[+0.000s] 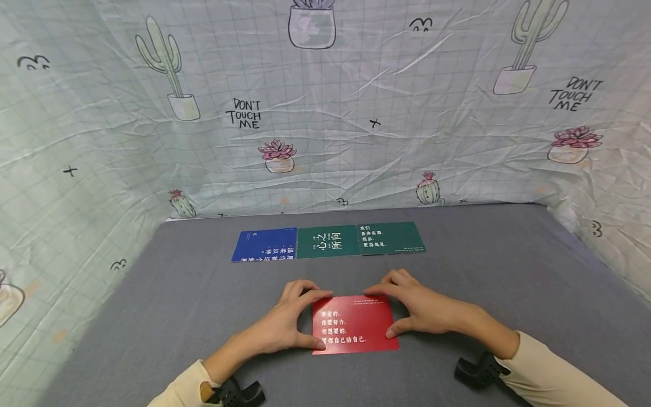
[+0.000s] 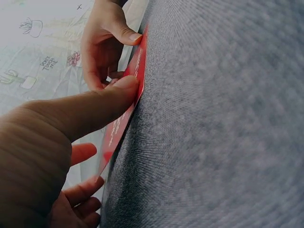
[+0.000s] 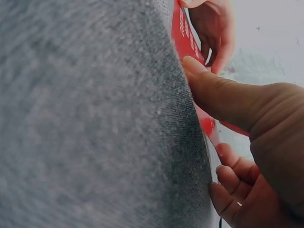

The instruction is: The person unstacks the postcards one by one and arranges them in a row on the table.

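A red card [image 1: 353, 323] printed with white Chinese characters lies at the near middle of the grey table. My left hand [image 1: 281, 327] holds its left side, thumb on the near left corner and fingertips at the far edge. On the opposite side my right hand [image 1: 429, 308] grips the card, its thumb on the near right part and its index finger along the far edge. The left wrist view shows the left thumb [image 2: 107, 105] pressed on the card's face. In the right wrist view, the right thumb [image 3: 223, 92] rests against the red card [image 3: 184, 33].
Behind the red card a row of cards lies side by side: a blue card [image 1: 265, 245], a green card [image 1: 328, 242] and another green card [image 1: 390, 238]. A white cloth [image 1: 325, 113] with cactus drawings hangs beyond the grey tabletop [image 1: 168, 316]. Both wrists wear black straps.
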The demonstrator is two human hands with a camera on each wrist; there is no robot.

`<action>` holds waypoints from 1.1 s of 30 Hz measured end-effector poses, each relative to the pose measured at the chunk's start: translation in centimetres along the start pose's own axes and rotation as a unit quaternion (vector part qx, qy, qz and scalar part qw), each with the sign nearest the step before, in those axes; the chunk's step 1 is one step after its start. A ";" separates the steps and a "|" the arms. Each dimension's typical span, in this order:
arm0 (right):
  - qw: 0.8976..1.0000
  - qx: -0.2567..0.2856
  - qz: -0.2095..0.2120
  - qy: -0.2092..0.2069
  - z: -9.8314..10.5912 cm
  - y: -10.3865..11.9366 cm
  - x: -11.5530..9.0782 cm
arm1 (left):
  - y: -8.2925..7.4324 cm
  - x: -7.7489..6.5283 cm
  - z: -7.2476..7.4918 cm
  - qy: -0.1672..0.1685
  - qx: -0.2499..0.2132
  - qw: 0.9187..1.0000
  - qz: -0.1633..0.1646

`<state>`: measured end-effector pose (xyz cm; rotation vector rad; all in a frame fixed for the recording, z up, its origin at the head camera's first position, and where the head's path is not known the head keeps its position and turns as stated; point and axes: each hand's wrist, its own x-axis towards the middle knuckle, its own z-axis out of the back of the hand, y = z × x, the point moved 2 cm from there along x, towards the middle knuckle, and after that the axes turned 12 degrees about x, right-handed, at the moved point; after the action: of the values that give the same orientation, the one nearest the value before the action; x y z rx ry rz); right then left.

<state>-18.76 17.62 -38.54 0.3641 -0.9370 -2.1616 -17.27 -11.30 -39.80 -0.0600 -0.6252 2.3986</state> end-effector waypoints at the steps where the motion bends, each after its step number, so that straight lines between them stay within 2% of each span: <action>1: 1.000 0.001 0.001 0.000 0.0 0.0 0.0 | 0.0 0.0 0.0 0.001 0.001 1.000 -0.001; 8: 1.000 0.003 0.003 -0.003 0.0 0.2 -0.2 | -0.5 0.0 0.1 0.005 0.028 0.999 -0.021; 15: 1.000 -0.001 0.010 -0.005 0.0 0.3 -0.3 | -1.3 0.0 0.2 0.028 0.062 0.997 -0.045; 25: 1.000 -0.005 0.029 -0.003 -0.1 0.1 -0.3 | -1.8 -0.1 0.4 0.036 0.071 0.992 -0.096; 33: 1.000 -0.010 0.018 0.002 -0.1 0.0 -0.5 | -2.1 0.0 0.5 0.026 0.091 0.992 -0.089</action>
<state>-18.34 17.95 -38.65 0.3384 -0.9114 -2.1348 -16.13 -10.05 -38.39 0.0110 -0.3691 2.2621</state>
